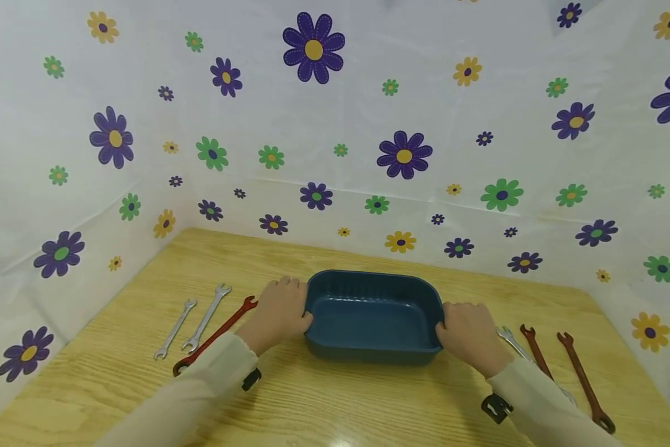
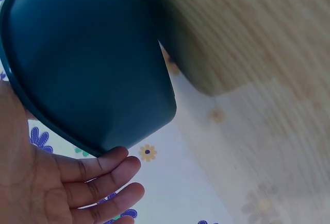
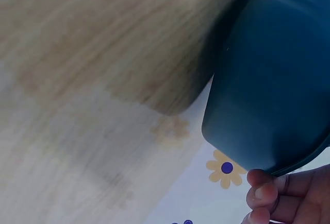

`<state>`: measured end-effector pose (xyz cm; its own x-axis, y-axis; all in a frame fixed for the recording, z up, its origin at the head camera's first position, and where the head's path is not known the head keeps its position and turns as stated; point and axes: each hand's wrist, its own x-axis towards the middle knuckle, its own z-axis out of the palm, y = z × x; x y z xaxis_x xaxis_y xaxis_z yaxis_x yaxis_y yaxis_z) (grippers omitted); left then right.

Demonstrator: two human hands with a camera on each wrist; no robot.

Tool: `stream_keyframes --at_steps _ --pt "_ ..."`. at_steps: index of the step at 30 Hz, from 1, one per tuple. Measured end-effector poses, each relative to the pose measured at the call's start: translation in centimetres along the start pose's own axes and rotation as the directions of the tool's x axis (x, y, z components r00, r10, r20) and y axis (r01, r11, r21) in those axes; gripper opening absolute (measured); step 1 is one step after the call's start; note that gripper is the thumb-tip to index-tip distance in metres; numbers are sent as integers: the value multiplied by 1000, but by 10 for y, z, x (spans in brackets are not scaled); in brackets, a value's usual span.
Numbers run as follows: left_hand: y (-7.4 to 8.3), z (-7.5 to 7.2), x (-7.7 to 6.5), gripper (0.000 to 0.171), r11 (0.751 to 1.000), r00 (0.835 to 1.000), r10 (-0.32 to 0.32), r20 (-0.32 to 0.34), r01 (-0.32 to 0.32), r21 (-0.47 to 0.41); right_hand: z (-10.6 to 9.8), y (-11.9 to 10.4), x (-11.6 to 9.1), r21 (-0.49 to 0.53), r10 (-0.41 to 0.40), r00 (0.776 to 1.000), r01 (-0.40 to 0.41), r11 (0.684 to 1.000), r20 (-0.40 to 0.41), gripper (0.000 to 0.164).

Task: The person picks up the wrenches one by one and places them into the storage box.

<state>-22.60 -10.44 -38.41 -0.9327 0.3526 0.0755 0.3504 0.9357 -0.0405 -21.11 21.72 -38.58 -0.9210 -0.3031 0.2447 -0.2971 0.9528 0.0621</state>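
A dark blue rectangular tub (image 1: 371, 355) with rounded corners and a bare inside stands in the middle, close over the wooden table. At its left end my left hand (image 1: 279, 313) grips the rim, thumb over the edge. My right hand (image 1: 469, 332) grips the opposite end in the same way. Seen from the left wrist, the fingers (image 2: 103, 180) lie under the rim of the smooth outer wall. From the right wrist, the fingertips (image 3: 263, 193) show at the tub's lower corner. Both thumbs are hidden in the wrist views.
Left of the tub lie a small silver wrench (image 1: 175, 330), a longer silver wrench (image 1: 207, 318) and a red wrench (image 1: 223, 329). To the right are a silver wrench (image 1: 516, 344) and two red wrenches, one inner (image 1: 536, 351), one outer (image 1: 583, 379). A flowered curtain (image 1: 346, 112) encloses the table (image 1: 323, 410).
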Motion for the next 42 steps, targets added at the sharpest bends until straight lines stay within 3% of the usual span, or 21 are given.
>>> stream_keyframes --at_steps 21,42 --pt "17 8 -23 33 993 988 115 -104 -114 13 -1 -2 -40 -25 7 1000 -6 1000 8 27" --pt "22 17 -30 27 990 976 136 -172 -128 57 2 -2 -52 -35 -54 994 51 998 -90 31"
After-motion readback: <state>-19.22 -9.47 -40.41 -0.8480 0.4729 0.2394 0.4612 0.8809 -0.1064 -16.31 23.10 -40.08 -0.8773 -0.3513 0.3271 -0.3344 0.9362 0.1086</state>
